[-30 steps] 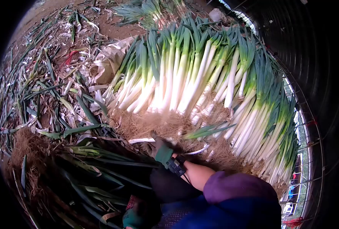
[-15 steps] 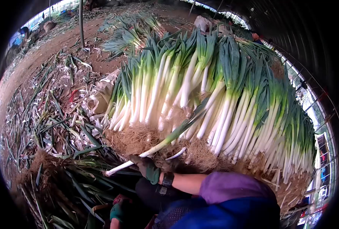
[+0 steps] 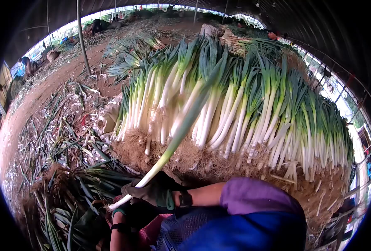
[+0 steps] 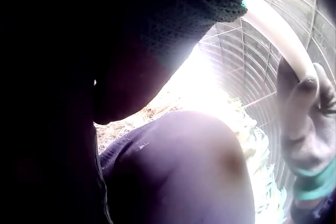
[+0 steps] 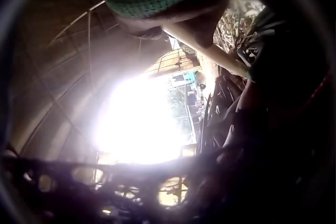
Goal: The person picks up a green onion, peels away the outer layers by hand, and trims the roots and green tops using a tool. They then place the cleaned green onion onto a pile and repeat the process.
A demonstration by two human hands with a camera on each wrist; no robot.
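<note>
One long green-and-white leek point(image 3: 163, 160) is held aslant by the curled fingers of the grey-gloved right hand point(image 3: 150, 193). Its white root end is seen at the green-cuffed left hand point(image 3: 119, 210), whose grip cannot be determined.

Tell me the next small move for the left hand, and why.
Probably steady the root end of the long green-and-white onion with the gloved left hand: that end lies right beside it, while the gloved right hand grips the white shaft.
</note>
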